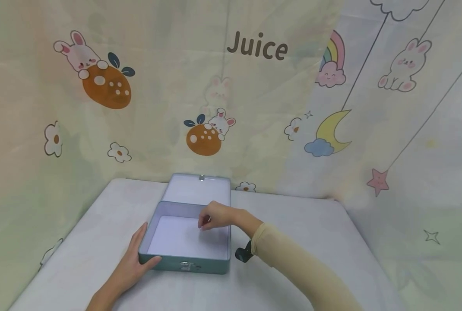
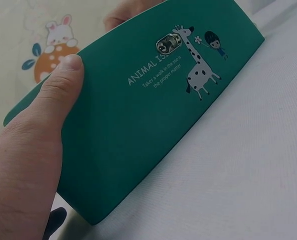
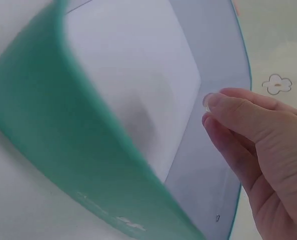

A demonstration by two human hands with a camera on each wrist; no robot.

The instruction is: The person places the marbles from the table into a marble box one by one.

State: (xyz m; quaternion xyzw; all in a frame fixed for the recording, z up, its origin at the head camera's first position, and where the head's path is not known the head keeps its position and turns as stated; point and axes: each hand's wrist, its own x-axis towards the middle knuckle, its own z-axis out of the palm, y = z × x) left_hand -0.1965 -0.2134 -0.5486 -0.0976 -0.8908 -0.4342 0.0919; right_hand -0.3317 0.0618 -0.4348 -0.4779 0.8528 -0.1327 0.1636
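Observation:
A green tin box (image 1: 188, 264) lies on the table with its hinged lid (image 1: 197, 190) thrown back; a white floor shows inside. My left hand (image 1: 131, 261) holds the box at its near left corner, thumb along the front wall, fingers by the left side. In the left wrist view, the left thumb (image 2: 58, 90) lies on the printed green front near a metal clasp (image 2: 169, 44). Over the box's right half, my right hand (image 1: 215, 215) pinches a tiny clear piece (image 3: 206, 102) between thumb and fingertips, above the floor. Its exact kind is too small to tell.
A white cloth covers the table (image 1: 293, 242). Beneath the right forearm, a dark green-black object (image 1: 243, 254) shows beside the box, partly hidden by the sleeve. Cartoon-printed fabric (image 1: 157, 65) hangs behind and at both sides of the table.

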